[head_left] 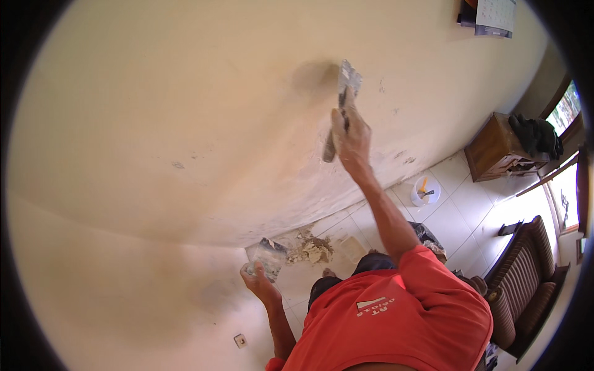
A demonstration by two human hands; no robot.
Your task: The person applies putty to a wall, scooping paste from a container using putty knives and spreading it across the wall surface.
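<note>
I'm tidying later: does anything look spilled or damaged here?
Yes. The cream wall has rough grey patches breaking its smooth surface, possibly damage; below, a crumbly beige heap of debris lies loose on the white tiled floor, like spilled scrapings.

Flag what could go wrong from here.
Scraper in the right hand, up at the wall: a blade corner might gouge the surface.
Loose debris on the floor near the feet: possible slip hazard.
Smeared flat blade in the left hand: residue might drop.
</note>
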